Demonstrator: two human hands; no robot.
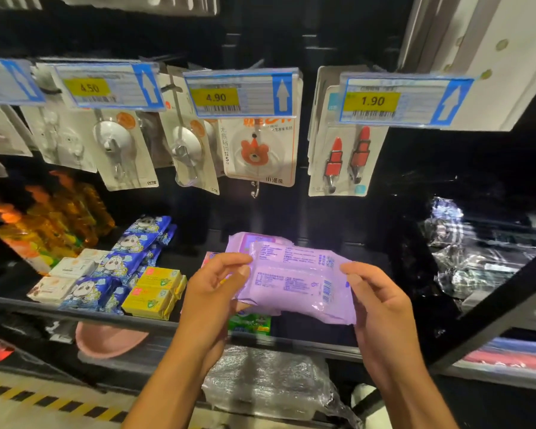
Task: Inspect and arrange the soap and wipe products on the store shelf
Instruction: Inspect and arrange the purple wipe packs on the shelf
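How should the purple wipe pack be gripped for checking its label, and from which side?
Probably by its short ends, one from each side, as the left hand and right hand do: the purple wipe pack is long, soft, printed face up.

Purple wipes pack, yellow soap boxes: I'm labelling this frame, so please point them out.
purple wipes pack [294, 283], head view, middle of its printed back.
yellow soap boxes [147, 297], head view, front box's top face.

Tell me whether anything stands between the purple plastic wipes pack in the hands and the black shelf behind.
Nothing visible blocks it. The left hand and right hand hold the purple plastic wipes pack before the black shelf; a green pack lies below it, yellow soap boxes to its left.
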